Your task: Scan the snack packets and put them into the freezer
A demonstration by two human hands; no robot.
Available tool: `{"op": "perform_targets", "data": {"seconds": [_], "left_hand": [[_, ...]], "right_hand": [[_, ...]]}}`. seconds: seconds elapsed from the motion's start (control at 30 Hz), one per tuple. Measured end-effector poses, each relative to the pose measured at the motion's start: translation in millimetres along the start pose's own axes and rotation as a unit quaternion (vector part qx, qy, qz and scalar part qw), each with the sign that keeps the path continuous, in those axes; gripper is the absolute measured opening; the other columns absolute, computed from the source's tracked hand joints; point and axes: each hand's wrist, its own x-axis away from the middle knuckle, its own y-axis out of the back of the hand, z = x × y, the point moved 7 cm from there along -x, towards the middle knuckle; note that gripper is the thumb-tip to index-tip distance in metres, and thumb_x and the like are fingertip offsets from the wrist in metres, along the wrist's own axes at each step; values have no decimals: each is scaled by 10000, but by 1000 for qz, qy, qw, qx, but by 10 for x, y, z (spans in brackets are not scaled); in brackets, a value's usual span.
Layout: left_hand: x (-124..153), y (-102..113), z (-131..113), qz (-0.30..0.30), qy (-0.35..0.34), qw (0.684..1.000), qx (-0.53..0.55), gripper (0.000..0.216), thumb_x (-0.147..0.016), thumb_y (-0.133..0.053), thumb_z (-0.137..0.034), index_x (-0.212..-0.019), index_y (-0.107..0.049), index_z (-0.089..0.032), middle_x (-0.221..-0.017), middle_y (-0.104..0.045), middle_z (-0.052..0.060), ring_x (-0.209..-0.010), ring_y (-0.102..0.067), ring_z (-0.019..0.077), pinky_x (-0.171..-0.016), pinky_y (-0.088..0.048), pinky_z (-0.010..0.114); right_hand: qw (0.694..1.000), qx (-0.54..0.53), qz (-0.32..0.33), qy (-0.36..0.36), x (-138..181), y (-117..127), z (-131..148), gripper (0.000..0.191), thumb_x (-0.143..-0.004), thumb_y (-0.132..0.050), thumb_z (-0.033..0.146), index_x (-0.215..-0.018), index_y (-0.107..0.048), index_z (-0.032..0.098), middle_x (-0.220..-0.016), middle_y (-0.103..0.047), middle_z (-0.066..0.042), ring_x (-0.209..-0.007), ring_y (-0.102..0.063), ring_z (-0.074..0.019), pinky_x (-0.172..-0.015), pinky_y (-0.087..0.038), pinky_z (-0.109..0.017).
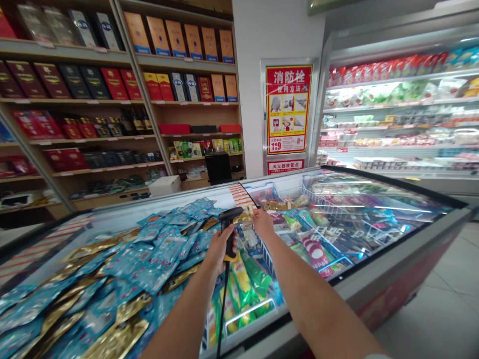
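Observation:
Wrapped in my left hand (219,247) is the grip of a black and yellow handheld barcode scanner (228,234), its head tilted toward the right and its cable hanging down. My right hand (264,224) pinches a small gold packet (245,214) just in front of the scanner head. Both hands are above the chest freezer (258,344). To the left lies a heap of blue packets (160,254), with gold packets (119,339) mixed in. Below my hands, yellow and green corn packs (245,279) fill a wire basket.
Under the freezer's glass lid (359,224), baskets hold bagged frozen food (316,252). Behind stand shelves of boxed goods (175,37), a red and yellow fire hydrant sign (288,109) and a lit refrigerated display (400,127). A white box (164,185) sits beyond the freezer's back edge.

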Motion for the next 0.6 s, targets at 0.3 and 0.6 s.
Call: {"op": "perform_targets", "data": {"seconds": [0.3,0.6], "left_hand": [[-31,22,20,-1,-7,1000,16,414,-639,-815,-492,-702,-581,-156,-504,-533,-29,-386,-448,69,-359,-335,173],[-6,28,23,-13,9,1000,8,445,-626,-825,-521,-736,-597,-155,-499,-540,-27,-369,-460,74,-333,-316,168]], "right_hand": [[1000,-4,2,2,-10,-13,-12,180,-891,-560,186,-957,-727,172,-888,-740,-62,-873,-675,-190,-742,-437,-253],[961,-229,-52,-147,-173,-56,-351,216,-873,-512,146,-1004,-682,127,-825,-722,-85,-606,-683,-163,-556,-505,-251]]}}
